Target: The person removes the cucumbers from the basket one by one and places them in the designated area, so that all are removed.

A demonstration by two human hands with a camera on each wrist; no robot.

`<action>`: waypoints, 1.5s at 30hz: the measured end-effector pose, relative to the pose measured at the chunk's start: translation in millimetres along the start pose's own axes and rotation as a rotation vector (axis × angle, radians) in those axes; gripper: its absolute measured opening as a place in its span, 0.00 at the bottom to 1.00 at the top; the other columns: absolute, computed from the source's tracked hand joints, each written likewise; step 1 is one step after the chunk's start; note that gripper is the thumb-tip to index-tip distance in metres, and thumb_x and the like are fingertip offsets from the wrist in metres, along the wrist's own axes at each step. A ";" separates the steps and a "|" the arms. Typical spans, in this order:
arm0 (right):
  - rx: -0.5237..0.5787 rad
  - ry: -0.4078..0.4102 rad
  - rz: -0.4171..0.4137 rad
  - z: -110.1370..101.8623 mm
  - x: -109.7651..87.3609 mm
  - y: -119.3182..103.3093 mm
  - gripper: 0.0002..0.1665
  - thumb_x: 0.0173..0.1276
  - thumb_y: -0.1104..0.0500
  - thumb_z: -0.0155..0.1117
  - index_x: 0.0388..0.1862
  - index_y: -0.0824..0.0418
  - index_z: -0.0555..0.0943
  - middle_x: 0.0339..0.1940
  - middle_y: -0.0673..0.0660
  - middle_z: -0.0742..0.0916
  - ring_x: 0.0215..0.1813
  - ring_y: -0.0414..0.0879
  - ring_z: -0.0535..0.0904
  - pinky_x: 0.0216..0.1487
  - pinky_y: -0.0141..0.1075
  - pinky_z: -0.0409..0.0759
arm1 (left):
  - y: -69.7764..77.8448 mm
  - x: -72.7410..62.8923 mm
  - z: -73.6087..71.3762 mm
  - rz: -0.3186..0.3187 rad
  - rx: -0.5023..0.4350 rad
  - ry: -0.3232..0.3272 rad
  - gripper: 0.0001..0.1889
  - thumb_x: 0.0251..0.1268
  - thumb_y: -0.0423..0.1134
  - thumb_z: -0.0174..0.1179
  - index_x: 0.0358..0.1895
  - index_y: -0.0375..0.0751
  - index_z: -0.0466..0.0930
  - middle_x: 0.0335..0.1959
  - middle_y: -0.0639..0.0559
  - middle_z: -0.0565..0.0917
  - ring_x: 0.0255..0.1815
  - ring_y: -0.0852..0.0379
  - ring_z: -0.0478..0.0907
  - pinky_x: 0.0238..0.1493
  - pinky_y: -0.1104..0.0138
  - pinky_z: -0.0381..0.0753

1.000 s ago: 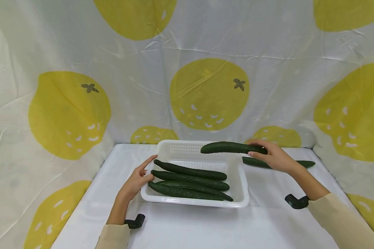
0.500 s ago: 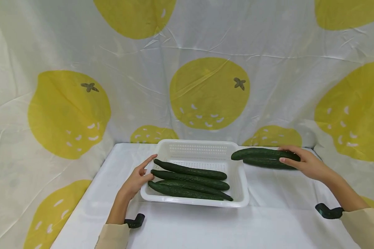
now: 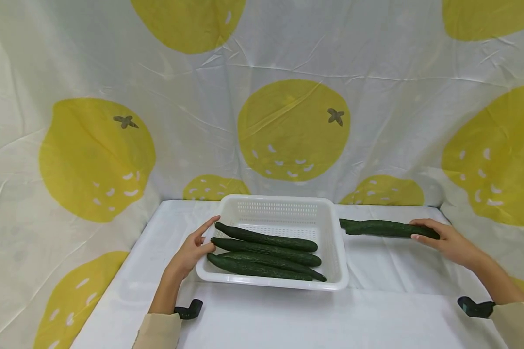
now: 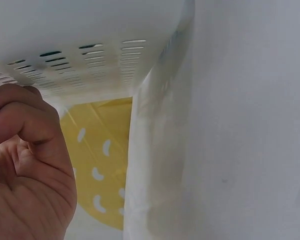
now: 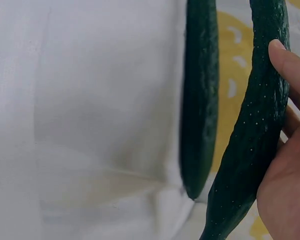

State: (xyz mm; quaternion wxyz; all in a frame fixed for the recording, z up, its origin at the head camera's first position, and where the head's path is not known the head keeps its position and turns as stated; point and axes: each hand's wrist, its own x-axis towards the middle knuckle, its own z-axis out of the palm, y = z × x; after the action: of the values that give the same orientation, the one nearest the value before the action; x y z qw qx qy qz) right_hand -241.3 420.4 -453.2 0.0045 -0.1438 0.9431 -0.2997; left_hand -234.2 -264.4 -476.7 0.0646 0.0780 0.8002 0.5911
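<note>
In the head view, my right hand [image 3: 451,242] grips one end of a long dark green cucumber [image 3: 390,229], right of the basket. Behind it lies a second cucumber [image 5: 199,100] on the white cloth, mostly hidden in the head view but plain in the right wrist view, where a gap separates the two. My left hand [image 3: 189,254] holds the left rim of a white plastic basket [image 3: 342,261], thumb over the edge; its curled fingers are beside the slotted wall in the left wrist view. Several cucumbers [image 3: 268,249] lie side by side in the basket's front part.
A white cloth [image 3: 279,320] covers the table. Behind it hangs a pale curtain [image 3: 192,116] printed with yellow fruit, closing in the back and sides. Dark wrist cameras [image 3: 189,310] stick out from both sleeves.
My right hand has carried its cucumber rightward from above the basket, then lower, to in front of the other cucumber on the cloth. The left hand and basket have stayed in place.
</note>
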 end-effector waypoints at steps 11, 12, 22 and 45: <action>0.013 -0.040 0.003 18.5 8.8 17.3 0.28 0.76 0.49 0.63 0.69 0.60 0.76 0.70 0.69 0.77 0.68 0.64 0.69 0.59 0.43 0.72 | -0.6 0.0 0.0 -0.008 -0.011 -0.008 0.44 0.60 0.26 0.58 0.80 0.63 0.63 0.17 0.59 0.62 0.17 0.64 0.59 0.25 0.70 0.66; 0.020 -0.047 0.002 20.3 9.4 19.0 0.28 0.76 0.49 0.63 0.69 0.60 0.76 0.70 0.70 0.76 0.69 0.69 0.68 0.60 0.50 0.71 | -0.3 -0.2 -0.1 -0.011 -0.017 -0.011 0.44 0.60 0.26 0.58 0.80 0.63 0.62 0.17 0.59 0.62 0.17 0.64 0.60 0.25 0.70 0.66; 0.031 -0.039 0.032 33.7 10.0 28.6 0.30 0.73 0.47 0.66 0.68 0.60 0.77 0.69 0.73 0.76 0.71 0.75 0.65 0.60 0.68 0.67 | 0.0 -0.6 0.4 -0.019 -0.039 -0.035 0.45 0.61 0.26 0.59 0.81 0.63 0.61 0.17 0.60 0.67 0.18 0.64 0.65 0.25 0.69 0.71; -0.073 0.123 0.027 31.4 13.2 22.4 0.23 0.65 0.44 0.75 0.56 0.51 0.87 0.57 0.62 0.87 0.51 0.28 0.79 0.48 0.30 0.78 | -2.0 0.0 0.4 -0.023 -0.017 -0.016 0.44 0.61 0.26 0.60 0.80 0.65 0.62 0.17 0.59 0.63 0.16 0.64 0.59 0.22 0.70 0.65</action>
State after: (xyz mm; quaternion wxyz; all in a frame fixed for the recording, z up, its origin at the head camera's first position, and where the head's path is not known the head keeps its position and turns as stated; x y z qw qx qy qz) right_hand -257.0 416.6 -490.7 -0.0547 -0.1123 0.9538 -0.2733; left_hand -234.3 -264.6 -478.7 0.0788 0.0729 0.7955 0.5964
